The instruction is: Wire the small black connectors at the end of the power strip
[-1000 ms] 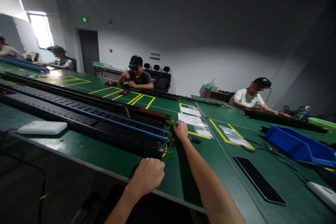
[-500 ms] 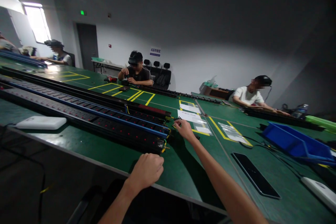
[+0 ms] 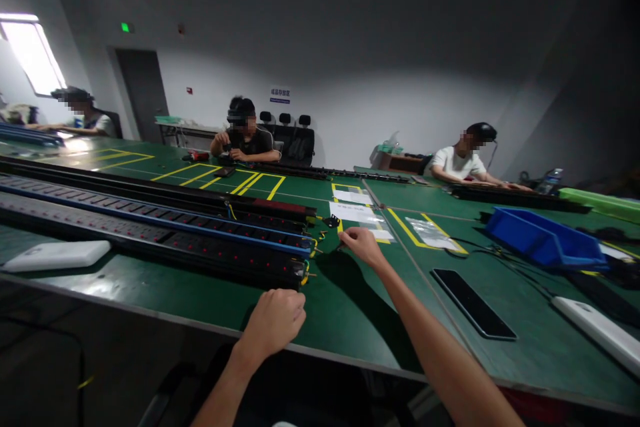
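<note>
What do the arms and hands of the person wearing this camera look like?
The left hand and right hand are human and ungloved. No sleeve, watch or cable shows on the left forearm or right forearm.

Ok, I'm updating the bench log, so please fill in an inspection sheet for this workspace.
Surface: green tabletop, marked with yellow tape.
Job's things: long black strips lying side by side; yellow wires at their right ends.
Clutter: dark phone-like slab, blue bin, white device at far left, another white case at right.
Hands: left hand curled near the front edge; right hand right of the wires, fingertips drawn together, anything held too small to tell.
Cables: black cables beside the blue bin.
Surroundings: seated co-workers; door and green lit sign at the far wall.
</note>
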A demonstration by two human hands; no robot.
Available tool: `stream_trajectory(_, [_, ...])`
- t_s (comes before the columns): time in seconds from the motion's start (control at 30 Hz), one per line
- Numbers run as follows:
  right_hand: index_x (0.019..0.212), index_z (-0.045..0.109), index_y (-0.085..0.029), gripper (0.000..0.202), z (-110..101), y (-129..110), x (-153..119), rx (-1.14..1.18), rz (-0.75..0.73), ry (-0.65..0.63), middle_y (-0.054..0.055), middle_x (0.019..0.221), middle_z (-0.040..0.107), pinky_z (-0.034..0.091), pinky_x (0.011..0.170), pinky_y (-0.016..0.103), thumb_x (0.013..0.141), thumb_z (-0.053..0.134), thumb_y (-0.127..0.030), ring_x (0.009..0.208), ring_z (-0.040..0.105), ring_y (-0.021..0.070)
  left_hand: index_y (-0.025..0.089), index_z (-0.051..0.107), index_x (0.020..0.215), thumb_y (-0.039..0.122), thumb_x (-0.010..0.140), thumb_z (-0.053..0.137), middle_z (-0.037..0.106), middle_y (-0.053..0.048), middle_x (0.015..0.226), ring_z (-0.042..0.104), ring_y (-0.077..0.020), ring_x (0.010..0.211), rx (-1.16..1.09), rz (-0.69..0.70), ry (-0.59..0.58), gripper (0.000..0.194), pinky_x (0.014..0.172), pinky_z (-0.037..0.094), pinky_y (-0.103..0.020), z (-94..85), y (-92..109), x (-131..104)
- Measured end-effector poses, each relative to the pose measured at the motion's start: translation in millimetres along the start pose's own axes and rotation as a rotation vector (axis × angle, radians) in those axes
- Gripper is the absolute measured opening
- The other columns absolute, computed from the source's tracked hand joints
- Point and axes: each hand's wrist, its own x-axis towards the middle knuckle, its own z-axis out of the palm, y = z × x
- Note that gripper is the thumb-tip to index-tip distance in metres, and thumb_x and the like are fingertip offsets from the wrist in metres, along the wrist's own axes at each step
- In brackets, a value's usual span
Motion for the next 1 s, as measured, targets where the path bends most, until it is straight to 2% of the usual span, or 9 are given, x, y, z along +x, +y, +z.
stream_trajectory(0.17, [0.072,0.073,-0.014,0.04,-14.8,34.2,10.3,0.231,0.206,0.169,0.005,0.064,0.069,0.038,0.051,0.022,0.078,0.061,-0.052,0.057,0.059,0.015,0.019,0.051,0.063,0.01,0.085,0.049,0.057,0.0,0.064,0.056,-0.014,0.061,-0.005,-0.012,-0.01,0.023,0.057,0.027,-0.029,-0.9,-0.3,1.1])
stream_trajectory(0.27, [0.074,0.074,-0.013,0.035,-18.0,49.4,11.9,0.238,0.303,0.246,0.006,0.065,0.069,0.04,0.052,0.022,0.074,0.068,-0.048,0.06,0.061,0.0165,0.018,0.05,0.063,0.01,0.085,0.05,0.056,0.001,0.064,0.056,-0.0138,0.062,-0.005,-0.014,-0.014,0.024,0.057,0.026,-0.029,-0.2,-0.6,1.4])
stream_trajectory(0.37, [0.073,0.075,-0.011,0.03,-21.3,58.4,11.4,0.23,0.376,0.254,0.006,0.061,0.068,0.039,0.05,0.022,0.073,0.07,-0.04,0.058,0.06,0.0161,0.018,0.048,0.062,0.009,0.085,0.05,0.056,0.001,0.064,0.056,-0.0132,0.062,-0.002,-0.014,-0.017,0.025,0.057,0.024,-0.03,-0.3,-1.0,1.7])
stream_trajectory(0.47, [0.079,0.075,-0.009,0.021,-27.7,59.5,9.4,0.261,0.463,0.21,0.004,0.057,0.065,0.037,0.047,0.02,0.072,0.073,-0.029,0.052,0.056,0.0126,0.018,0.046,0.061,0.009,0.085,0.049,0.055,0.001,0.064,0.054,-0.0125,0.06,-0.004,-0.009,-0.014,0.026,0.057,0.023,-0.03,-0.6,-1.6,2.1])
stream_trajectory(0.57, [0.09,0.074,-0.009,0.021,-37.1,55.9,6.1,0.343,0.577,0.055,0.002,0.057,0.064,0.029,0.041,0.018,0.072,0.071,-0.019,0.045,0.05,0.0087,0.018,0.043,0.061,0.01,0.085,0.048,0.055,0.001,0.063,0.052,-0.0122,0.059,-0.011,0.0,0.0,0.026,0.057,0.022,-0.03,0.2,-2.4,2.1])
stream_trajectory(0.7, [0.079,0.073,-0.011,0.01,-48.8,52.4,2.4,0.313,0.592,-0.136,0.002,0.059,0.065,0.022,0.036,0.018,0.075,0.068,-0.018,0.039,0.043,0.006,0.018,0.043,0.061,0.011,0.085,0.048,0.056,0.001,0.063,0.052,-0.0124,0.059,-0.005,0.0,0.003,0.026,0.057,0.02,-0.031,1.5,-2.7,2.3])
stream_trajectory(1.0, [0.063,0.07,-0.014,0.014,-51.2,65.5,6.1,0.075,0.519,-0.15,0.002,0.051,0.063,0.029,0.039,0.019,0.073,0.071,-0.023,0.039,0.046,0.0085,0.018,0.044,0.06,0.011,0.085,0.047,0.056,0.001,0.063,0.051,-0.0123,0.059,-0.004,0.003,0.022,0.026,0.058,0.021,-0.031,3.0,-3.2,2.2])
